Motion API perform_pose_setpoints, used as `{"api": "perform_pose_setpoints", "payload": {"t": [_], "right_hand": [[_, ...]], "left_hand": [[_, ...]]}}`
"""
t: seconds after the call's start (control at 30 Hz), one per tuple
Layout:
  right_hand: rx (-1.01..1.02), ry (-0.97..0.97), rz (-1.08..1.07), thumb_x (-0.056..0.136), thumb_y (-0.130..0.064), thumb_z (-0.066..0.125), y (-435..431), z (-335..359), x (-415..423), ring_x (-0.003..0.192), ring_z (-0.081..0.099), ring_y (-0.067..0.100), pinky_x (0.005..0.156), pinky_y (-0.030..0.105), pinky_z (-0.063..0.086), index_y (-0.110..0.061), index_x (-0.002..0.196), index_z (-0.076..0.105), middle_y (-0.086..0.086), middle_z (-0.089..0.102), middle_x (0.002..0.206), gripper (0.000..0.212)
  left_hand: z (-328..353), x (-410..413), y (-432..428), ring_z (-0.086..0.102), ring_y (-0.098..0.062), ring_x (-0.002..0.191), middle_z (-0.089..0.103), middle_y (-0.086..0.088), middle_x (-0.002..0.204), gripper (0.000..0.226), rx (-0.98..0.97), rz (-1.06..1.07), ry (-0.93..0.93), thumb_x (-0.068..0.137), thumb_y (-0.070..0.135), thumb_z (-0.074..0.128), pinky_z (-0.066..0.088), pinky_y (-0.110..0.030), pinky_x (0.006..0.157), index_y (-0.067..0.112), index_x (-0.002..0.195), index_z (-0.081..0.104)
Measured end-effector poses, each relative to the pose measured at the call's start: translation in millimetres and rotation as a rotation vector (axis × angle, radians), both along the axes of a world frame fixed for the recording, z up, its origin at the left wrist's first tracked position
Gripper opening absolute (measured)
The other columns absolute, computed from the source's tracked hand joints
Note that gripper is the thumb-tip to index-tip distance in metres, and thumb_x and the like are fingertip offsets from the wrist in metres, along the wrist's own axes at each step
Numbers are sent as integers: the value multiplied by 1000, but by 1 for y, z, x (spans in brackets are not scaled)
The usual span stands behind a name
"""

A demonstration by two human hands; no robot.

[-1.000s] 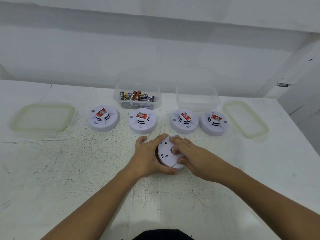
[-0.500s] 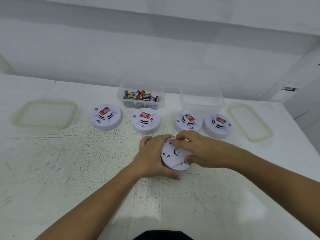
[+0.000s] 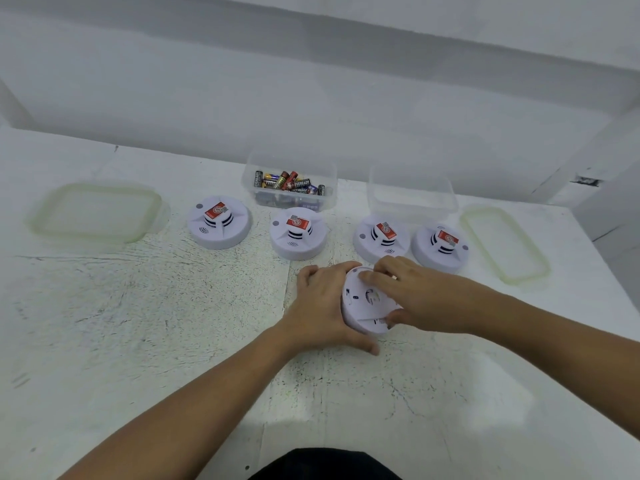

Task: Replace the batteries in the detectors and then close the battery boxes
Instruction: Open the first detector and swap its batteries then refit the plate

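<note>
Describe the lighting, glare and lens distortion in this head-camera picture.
Head view: soft, even light, hardly any shadows; pale sheen on the table at near right; the wide-angle lens bows the wall ledge; the batteries show sharp labels, the held detector only tiny, unreadable print.

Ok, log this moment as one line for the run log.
detector: back up | left hand: grips its rim | right hand: holds its back | other four detectors: face up in row behind

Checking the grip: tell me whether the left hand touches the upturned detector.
Touching. The head view shows the left hand gripping the detector at its rim.
</note>
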State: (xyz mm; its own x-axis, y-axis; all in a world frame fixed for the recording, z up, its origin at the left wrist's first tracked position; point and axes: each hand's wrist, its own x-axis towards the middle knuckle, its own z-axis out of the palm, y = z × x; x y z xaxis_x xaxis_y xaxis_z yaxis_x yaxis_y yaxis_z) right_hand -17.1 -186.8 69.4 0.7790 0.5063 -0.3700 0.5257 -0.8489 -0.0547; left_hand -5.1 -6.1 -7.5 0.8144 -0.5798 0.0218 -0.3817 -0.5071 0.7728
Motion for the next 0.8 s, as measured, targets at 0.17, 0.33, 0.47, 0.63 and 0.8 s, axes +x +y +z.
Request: {"api": "perform_pose_setpoints", "payload": {"t": [0.17,0.33,0.47,0.63,0.8], "right_hand": [[-41,16,31,91,-34,58,-3,3,7,116,40,16,95,32,42,-21,143,25,1,36,133,62],[-46,-19,48,78,-29,67,0,0,7,102,44,18,83,35,48,-17,137,30,1,41,119,71],[-14,13,-14,66,-26,75,3,-6,8,99,39,17,81,34,49,-16,133,29,1,36,112,82],[26,62,-16,62,-23,78,7,-7,11,93,30,15,73,26,41,-15,131,28,-4,25,104,85],[34,92,12,64,-23,77,7,-7,14,90,26,13,68,20,31,-16,132,25,-6,23,102,86]], "left_hand": [[5,1,-5,36,14,99,45,27,102,82,-24,53,-3,43,66,68,22,-26,96,38,115,42],[2,2,-6,41,4,99,52,20,105,76,-43,51,-27,44,66,66,21,-29,95,42,110,38],[4,6,-9,44,3,97,53,17,102,75,-32,32,-19,42,67,62,21,-29,92,34,108,46],[-2,12,-9,44,3,96,48,22,99,78,-7,0,14,41,67,65,22,-28,91,35,109,44],[-4,14,-9,43,5,100,48,22,103,79,-10,-18,44,41,64,68,22,-29,97,37,110,41]]}}
